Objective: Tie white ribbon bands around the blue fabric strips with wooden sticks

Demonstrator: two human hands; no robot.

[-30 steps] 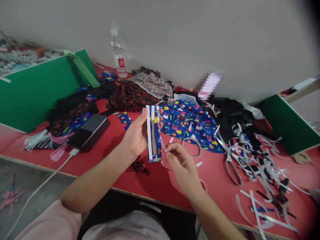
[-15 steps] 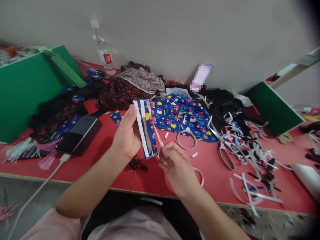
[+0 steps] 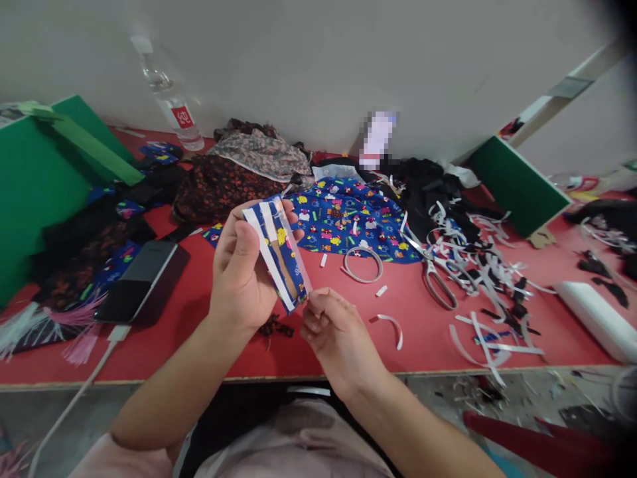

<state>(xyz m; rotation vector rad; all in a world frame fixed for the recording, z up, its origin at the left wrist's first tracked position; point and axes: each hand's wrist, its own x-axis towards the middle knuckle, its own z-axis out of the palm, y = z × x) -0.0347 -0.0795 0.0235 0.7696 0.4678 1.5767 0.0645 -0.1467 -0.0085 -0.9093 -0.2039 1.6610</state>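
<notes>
My left hand is closed around a flat piece of blue cartoon-print fabric, thumb in front and fingers behind. White strips and a brown strip run lengthwise on its face. A thin, clear-looking band lies along its right edge. At the lower right corner, my right hand pinches with thumb and forefinger at the band's lower end; the fingertips hide the exact grip. Behind the hands a larger blue printed cloth is spread on the red table.
Scissors rest to the right beside white tape scraps. A tape ring lies near the middle. On the left are a black device with a cable and a water bottle. Green panels stand at both sides.
The thin band, earlier pulled away from the piece, now lies against its right edge. My right hand has come closer to the piece's lower corner. The view has shifted right.
</notes>
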